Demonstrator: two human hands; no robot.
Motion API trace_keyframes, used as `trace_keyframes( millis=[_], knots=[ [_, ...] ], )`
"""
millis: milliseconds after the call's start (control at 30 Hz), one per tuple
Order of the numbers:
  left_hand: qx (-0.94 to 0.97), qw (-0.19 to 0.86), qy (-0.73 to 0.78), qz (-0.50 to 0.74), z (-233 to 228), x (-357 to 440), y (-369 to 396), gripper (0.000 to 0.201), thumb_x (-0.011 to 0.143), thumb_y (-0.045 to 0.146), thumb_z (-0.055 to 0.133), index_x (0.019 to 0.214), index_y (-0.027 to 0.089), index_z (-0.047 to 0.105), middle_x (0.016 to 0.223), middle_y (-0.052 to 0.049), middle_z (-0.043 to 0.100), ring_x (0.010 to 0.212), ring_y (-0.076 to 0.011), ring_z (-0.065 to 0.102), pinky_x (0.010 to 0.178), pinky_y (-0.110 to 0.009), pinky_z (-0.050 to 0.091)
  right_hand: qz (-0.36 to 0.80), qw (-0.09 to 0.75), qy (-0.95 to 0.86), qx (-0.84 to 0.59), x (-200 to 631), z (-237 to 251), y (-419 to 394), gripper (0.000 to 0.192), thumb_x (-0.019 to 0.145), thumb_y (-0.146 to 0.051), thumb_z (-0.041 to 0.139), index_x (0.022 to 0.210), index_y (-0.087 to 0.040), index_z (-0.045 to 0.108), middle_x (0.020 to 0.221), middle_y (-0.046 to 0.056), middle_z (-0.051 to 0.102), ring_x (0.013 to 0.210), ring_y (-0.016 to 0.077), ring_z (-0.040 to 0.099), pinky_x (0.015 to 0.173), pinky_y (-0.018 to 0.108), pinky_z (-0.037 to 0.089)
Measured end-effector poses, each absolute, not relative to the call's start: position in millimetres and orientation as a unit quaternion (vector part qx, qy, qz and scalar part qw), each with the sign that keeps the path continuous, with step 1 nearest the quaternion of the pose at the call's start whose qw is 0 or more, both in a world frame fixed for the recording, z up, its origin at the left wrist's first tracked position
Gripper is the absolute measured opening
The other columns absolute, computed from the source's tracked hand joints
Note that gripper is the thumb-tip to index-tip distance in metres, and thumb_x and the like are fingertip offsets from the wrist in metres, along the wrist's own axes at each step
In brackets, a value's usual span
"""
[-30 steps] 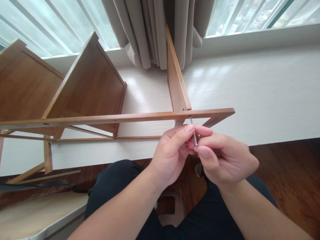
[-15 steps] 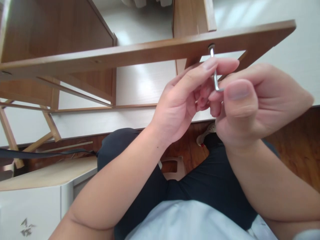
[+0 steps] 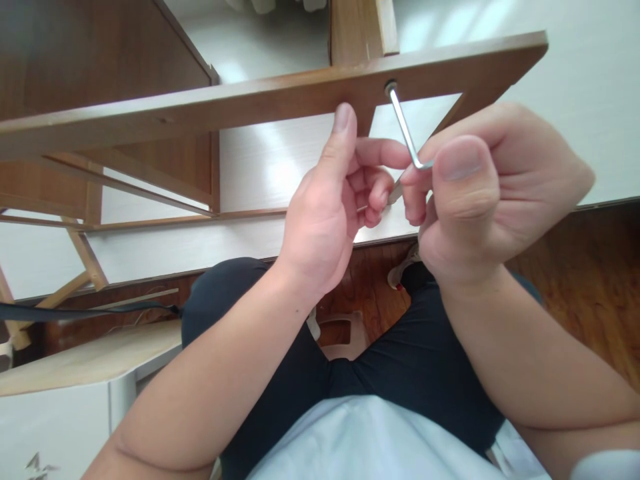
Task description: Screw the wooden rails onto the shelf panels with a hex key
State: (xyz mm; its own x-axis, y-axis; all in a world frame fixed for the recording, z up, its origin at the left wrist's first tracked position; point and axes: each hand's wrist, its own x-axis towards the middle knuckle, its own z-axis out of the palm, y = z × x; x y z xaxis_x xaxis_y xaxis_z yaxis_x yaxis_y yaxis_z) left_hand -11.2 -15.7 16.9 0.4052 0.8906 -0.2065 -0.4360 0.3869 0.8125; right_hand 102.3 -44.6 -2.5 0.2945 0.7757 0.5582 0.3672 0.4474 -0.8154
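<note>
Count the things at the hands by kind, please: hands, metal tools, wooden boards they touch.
Hands: 2, left hand and right hand
Metal hex keys: 1, hex key
Wooden boards touched: 1, wooden board
Total: 4

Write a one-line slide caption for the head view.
Right hand turns a hex key in the wooden panel's screw; left hand steadies alongside.

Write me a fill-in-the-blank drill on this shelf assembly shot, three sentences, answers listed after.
1. The right hand pinches the bent end of a metal ____ key.
2. The key's long end sits in a bolt in the edge of the ____ board.
3. The left hand's thumb tip touches the board's ____ edge.

Missing words: hex (Allen); wooden; lower
</note>
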Motion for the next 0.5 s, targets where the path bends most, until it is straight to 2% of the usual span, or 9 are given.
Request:
trace_keyframes(
  millis=[133, 300, 367, 500],
  knots=[
    [0.311, 0.775, 0.322, 0.446, 21.2, -9.0, -14.4, 0.041, 0.098, 0.048, 0.054, 0.079, 0.016, 0.070, 0.059, 0.001, 0.041, 0.058, -0.0069, 0.050, 0.059, -0.017, 0.041, 0.158, 0.613, -0.587, -0.504, 104.5, -5.6, -45.0, 0.034, 0.103, -0.044, 0.054, 0.077, -0.023, 0.063, 0.069, 0.002, 0.058, 0.068, 0.0177, 0.064, 0.061, 0.033, 0.056],
    [0.282, 0.778, 0.291, 0.480, 22.9, -3.1, -15.8, 0.031, 0.100, 0.033, 0.054, 0.084, 0.016, 0.074, 0.059, 0.001, 0.045, 0.074, -0.0102, 0.063, 0.076, -0.020, 0.054, 0.205, 0.568, -0.605, -0.518, 108.7, -7.9, -49.2, 0.031, 0.102, -0.050, 0.053, 0.086, -0.026, 0.065, 0.070, 0.003, 0.056, 0.070, 0.0205, 0.062, 0.063, 0.037, 0.053],
    [0.290, 0.777, 0.295, 0.475, 20.9, -3.7, -15.1, 0.025, 0.099, 0.030, 0.056, 0.088, 0.017, 0.074, 0.059, 0.001, 0.047, 0.074, -0.0103, 0.064, 0.075, -0.020, 0.055, 0.223, 0.581, -0.598, -0.506, 108.9, -8.0, -49.7, 0.030, 0.100, -0.052, 0.056, 0.086, -0.027, 0.066, 0.068, 0.003, 0.055, 0.069, 0.0209, 0.060, 0.062, 0.037, 0.051],
    [0.318, 0.788, 0.287, 0.443, 16.9, -7.9, -10.8, 0.024, 0.100, 0.028, 0.051, 0.095, 0.021, 0.073, 0.059, 0.003, 0.044, 0.059, -0.0074, 0.057, 0.065, -0.020, 0.055, 0.252, 0.609, -0.590, -0.467, 107.6, -9.5, -47.8, 0.029, 0.098, -0.048, 0.060, 0.077, -0.028, 0.064, 0.065, 0.002, 0.054, 0.064, 0.0198, 0.055, 0.059, 0.037, 0.047]
  ],
)
